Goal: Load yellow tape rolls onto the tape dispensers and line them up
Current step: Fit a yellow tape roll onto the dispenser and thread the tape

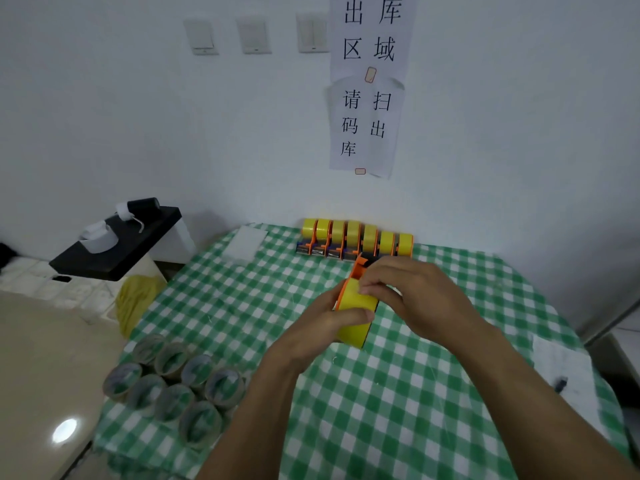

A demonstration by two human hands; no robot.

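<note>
1. In hand: yellow tape roll (pixel 358 301), seated in an orange dispenser (pixel 359 268) and held just above the middle of the desk (pixel 433 393), nose toward the wall.
2. Support: left hand (pixel 318 332) wraps roll and frame from the side, thumb laid across the tape face. It is likely steadying the roll so it cannot turn.
3. Working: right hand (pixel 412 289), fingers (pixel 375 289) bunched and pinching at the roll's upper edge, probably picking up the tape end to thread it. The exact contact is too small to tell.
4. Behind: row of loaded dispensers (pixel 356 239) side by side against the wall; the held unit probably belongs there.
5. Near-left corner: clear tape rolls (pixel 173 386) clustered, well apart.
</note>
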